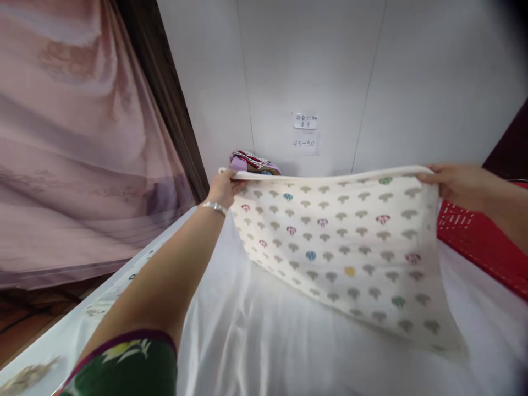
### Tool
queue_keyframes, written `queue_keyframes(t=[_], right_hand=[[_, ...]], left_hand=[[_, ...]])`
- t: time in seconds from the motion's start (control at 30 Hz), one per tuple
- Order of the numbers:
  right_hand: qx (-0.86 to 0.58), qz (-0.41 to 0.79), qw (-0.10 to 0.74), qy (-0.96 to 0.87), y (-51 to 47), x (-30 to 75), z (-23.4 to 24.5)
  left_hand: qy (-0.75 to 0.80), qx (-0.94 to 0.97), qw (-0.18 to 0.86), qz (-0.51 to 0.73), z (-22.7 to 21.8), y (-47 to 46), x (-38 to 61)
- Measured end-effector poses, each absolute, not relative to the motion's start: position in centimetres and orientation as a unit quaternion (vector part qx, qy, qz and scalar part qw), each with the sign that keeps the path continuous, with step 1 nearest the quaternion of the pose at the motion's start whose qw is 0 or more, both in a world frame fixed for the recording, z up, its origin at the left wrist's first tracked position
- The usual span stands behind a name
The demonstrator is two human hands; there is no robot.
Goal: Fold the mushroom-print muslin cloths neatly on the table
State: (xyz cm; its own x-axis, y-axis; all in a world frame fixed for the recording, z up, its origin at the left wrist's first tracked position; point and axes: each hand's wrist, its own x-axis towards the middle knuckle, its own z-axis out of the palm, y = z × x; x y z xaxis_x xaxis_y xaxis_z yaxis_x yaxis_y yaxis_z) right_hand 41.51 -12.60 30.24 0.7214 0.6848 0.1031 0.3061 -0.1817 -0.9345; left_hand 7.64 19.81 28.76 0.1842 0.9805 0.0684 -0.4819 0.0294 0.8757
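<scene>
Curtain, pink, hangs at far left. A green sleeve shows below, then the left hand, a bracelet at its wrist, fingers closed on the top left corner of the cloth. Just behind that corner lies a folded pile. The mushroom-print cloth is stretched between both hands, its lower part hanging aslant over the white sheet. Labels are on the wall above. The right hand pinches the top right corner, near a red basket.
</scene>
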Motion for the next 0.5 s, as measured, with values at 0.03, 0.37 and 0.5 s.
queue_keyframes(t=[0.03, 0.37, 0.5], right_hand=[[-0.754, 0.136, 0.551, -0.330, -11.3, 42.3, 31.8], [-0.730, -0.148, 0.568, -0.351, -11.9, 40.6, 37.3], [-0.770, -0.124, 0.519, -0.349, -15.6, 40.2, 29.7]], left_hand=[[0.303, 0.415, 0.642, 0.570, 30.4, 20.7, 9.0], [0.133, 0.529, 0.573, 0.611, 38.5, 20.2, 8.8], [0.135, 0.503, 0.606, 0.602, 31.0, 16.0, 4.4]])
